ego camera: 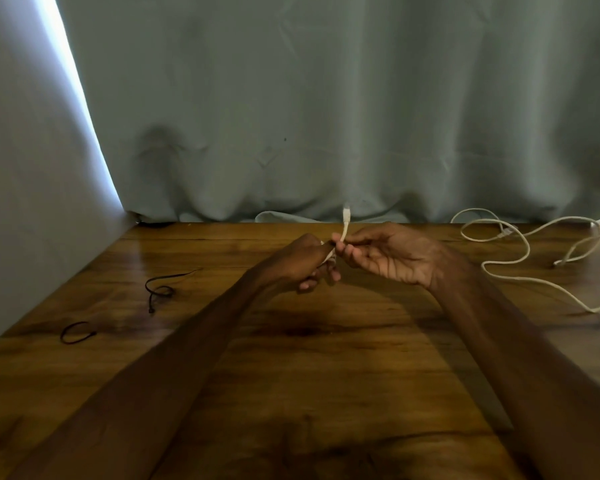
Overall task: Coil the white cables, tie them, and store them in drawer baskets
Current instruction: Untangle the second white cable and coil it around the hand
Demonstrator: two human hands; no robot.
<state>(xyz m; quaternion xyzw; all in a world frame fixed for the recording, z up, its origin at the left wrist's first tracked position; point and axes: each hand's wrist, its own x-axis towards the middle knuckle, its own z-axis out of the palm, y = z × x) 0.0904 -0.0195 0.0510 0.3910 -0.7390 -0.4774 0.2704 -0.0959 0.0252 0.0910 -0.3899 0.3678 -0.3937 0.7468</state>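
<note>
Above the middle of the wooden table (291, 358), my left hand (303, 261) curls round a small bundle of white cable, mostly hidden in the fist. My right hand (388, 254) pinches the same cable's end (345, 223) between thumb and forefinger, so its plug sticks upward. A second white cable (506, 268) sprawls loose over the table's right side, uncoiled, apart from both hands.
Two black ties lie on the left of the table, one a tangled strand (160, 289), the other a closed loop (77, 332). A grey-green curtain (326, 116) hangs behind the table's far edge. A pale wall (21, 202) borders the left.
</note>
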